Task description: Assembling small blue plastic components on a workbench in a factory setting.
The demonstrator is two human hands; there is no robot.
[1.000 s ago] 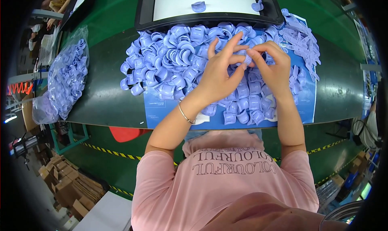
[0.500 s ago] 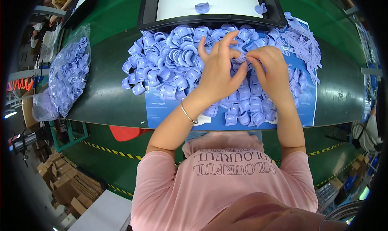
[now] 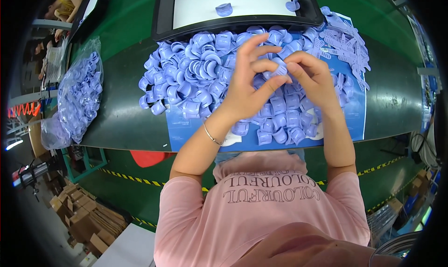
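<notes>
Over the middle of a heap of curved lavender plastic pieces, both my hands meet at one small piece. My left hand pinches that curved lavender plastic piece between thumb and index finger, its other fingers raised. From the other side, the bent thumb and index finger of my right hand close on the same piece's edge. Flat slotted lavender strips lie piled to the right of my right hand. Whether a strip is joined to the held piece is too small to tell.
A black-rimmed tray with a white bottom stands behind the heap, with two lavender pieces in it. On the left lies a clear bag of similar pieces. A blue sheet lies under the heap; a red stool is below the table edge.
My hands stay together at the piece, which has turned a little and shows more between the fingers. My left fingers have shifted slightly. The whole view has moved a little.
</notes>
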